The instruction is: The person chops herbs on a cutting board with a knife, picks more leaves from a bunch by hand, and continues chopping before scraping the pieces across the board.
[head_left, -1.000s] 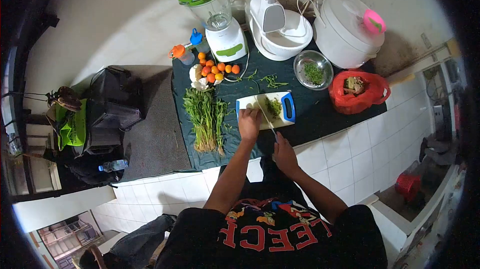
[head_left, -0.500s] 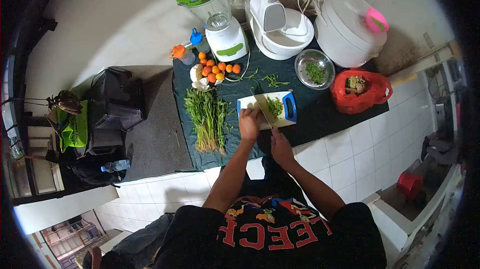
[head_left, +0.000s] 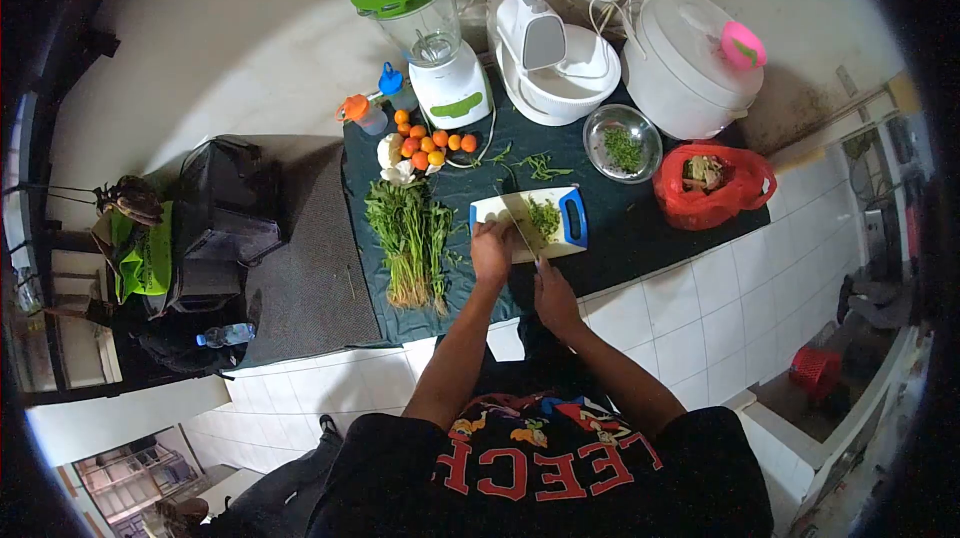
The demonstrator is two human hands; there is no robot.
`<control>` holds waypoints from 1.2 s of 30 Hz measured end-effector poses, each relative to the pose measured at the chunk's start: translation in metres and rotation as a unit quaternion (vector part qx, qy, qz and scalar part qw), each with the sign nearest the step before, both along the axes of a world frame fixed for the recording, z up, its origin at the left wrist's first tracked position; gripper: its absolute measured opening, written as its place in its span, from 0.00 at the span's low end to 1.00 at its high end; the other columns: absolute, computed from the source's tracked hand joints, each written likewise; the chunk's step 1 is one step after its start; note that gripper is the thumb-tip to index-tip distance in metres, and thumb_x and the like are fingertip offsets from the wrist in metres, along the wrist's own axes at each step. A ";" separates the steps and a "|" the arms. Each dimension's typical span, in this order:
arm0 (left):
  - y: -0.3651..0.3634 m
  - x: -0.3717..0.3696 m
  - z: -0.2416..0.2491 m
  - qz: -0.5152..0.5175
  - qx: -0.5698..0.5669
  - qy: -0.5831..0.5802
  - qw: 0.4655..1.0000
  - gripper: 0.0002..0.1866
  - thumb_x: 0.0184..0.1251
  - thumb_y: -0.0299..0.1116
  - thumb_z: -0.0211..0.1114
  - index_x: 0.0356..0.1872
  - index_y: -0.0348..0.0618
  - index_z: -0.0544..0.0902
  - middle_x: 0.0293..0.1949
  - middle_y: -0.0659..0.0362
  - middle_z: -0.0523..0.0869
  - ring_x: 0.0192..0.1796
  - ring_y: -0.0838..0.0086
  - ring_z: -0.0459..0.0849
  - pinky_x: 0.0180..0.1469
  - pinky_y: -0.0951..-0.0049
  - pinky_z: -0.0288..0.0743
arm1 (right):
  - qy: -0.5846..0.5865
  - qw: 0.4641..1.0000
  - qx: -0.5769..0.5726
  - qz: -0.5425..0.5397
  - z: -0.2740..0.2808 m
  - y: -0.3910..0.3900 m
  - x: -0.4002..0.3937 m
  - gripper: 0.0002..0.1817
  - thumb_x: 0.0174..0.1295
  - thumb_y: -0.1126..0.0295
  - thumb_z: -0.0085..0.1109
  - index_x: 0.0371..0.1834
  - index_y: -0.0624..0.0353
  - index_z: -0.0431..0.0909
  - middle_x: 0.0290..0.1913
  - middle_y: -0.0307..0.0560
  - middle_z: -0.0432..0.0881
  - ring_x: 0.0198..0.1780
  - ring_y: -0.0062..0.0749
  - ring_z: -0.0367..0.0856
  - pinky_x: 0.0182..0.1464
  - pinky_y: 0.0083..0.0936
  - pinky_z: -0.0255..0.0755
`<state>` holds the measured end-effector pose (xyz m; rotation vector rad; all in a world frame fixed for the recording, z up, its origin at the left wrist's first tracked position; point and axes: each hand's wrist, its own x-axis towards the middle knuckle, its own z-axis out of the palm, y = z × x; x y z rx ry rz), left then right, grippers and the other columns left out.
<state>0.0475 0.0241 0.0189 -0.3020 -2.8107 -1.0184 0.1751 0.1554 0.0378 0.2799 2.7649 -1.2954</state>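
A white cutting board with a blue handle [head_left: 572, 216] lies on the dark green table cover. Chopped greens [head_left: 543, 218] form a small heap on its right half. My right hand [head_left: 555, 297] is closed round the handle of a knife [head_left: 525, 231], its blade slanting across the board. At the board's left part, my left hand [head_left: 491, 250] has its fingers curled and pressed together beside the blade; what they hold is hidden. A large bunch of leafy greens [head_left: 410, 238] with roots lies left of the board.
Behind the board stand a blender [head_left: 448, 83], a stand mixer [head_left: 540, 48] and a white lidded container [head_left: 690, 63]. Right of it are a metal bowl of chopped greens [head_left: 645, 166] and a red plastic bag [head_left: 700, 208]. Orange fruits [head_left: 428, 144] sit behind the bunch.
The whole view has shifted slightly. My hands stay at the board with the knife between them. Another person's leg at the lower left has moved, and a shoe now shows.
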 end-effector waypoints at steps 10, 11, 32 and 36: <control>-0.005 0.002 -0.001 -0.034 0.002 0.004 0.999 0.10 0.61 0.30 0.71 0.43 0.43 0.92 0.42 0.53 0.89 0.49 0.52 0.83 0.56 0.55 0.79 | -0.007 1.000 0.002 -0.004 0.014 -0.004 0.011 0.25 0.78 0.70 0.48 0.75 0.68 0.67 0.52 0.71 0.82 0.55 0.68 0.82 0.58 0.54 0.76; -0.007 0.002 -0.004 -0.049 -0.012 0.025 0.998 0.11 0.63 0.30 0.71 0.46 0.44 0.92 0.42 0.53 0.88 0.49 0.53 0.83 0.55 0.55 0.79 | -0.007 1.000 0.002 -0.004 0.013 -0.004 0.011 0.25 0.78 0.70 0.48 0.75 0.68 0.67 0.52 0.71 0.82 0.55 0.68 0.82 0.58 0.54 0.76; -0.009 0.000 -0.002 -0.047 -0.007 -0.016 0.999 0.08 0.65 0.32 0.69 0.39 0.39 0.90 0.42 0.49 0.90 0.49 0.50 0.84 0.53 0.53 0.82 | 0.026 1.000 0.004 -0.010 0.003 -0.017 -0.025 0.26 0.79 0.68 0.47 0.76 0.69 0.66 0.55 0.74 0.81 0.56 0.68 0.82 0.59 0.53 0.77; -0.010 -0.002 -0.002 -0.031 0.019 -0.040 0.999 0.10 0.66 0.33 0.69 0.40 0.39 0.91 0.42 0.48 0.90 0.48 0.49 0.85 0.53 0.53 0.82 | 0.050 0.999 0.018 -0.005 0.008 -0.014 -0.020 0.26 0.79 0.68 0.47 0.76 0.68 0.67 0.54 0.74 0.81 0.57 0.68 0.82 0.59 0.53 0.76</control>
